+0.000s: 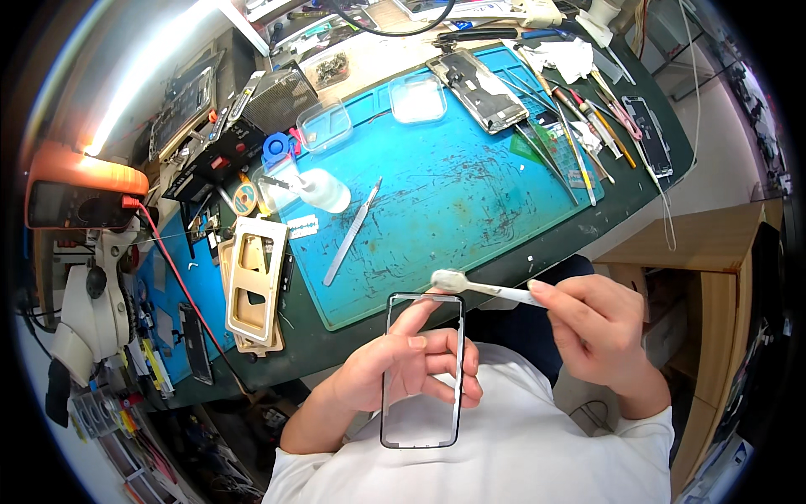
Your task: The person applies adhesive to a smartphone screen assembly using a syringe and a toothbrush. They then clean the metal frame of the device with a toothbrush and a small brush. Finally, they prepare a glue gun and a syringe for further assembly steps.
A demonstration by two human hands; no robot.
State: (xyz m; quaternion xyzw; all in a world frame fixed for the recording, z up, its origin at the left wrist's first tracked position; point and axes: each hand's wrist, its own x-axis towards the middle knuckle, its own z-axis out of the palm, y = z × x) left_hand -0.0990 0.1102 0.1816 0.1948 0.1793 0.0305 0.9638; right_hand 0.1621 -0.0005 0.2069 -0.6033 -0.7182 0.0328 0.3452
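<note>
My left hand (401, 363) holds a thin, black-edged rectangular phone frame (420, 445) upright in front of my white shirt. Its fingers curl behind and around the frame's right side, and the hand shows through the hollow middle. In my right hand (598, 326), a white toothbrush (500, 291) is pinched between thumb and fingers at the handle's end. The brush head lies at the frame's top right corner, close to my left fingertip; whether it touches the frame I cannot tell.
A blue work mat (395, 218) carries metal tweezers (353, 231), a white bottle (325, 191), clear plastic trays (417, 99) and an opened phone (478, 88). Gold-coloured moulds (256, 281) and an orange multimeter (84, 193) stand left. Several thin tools and another phone part (646, 134) lie right.
</note>
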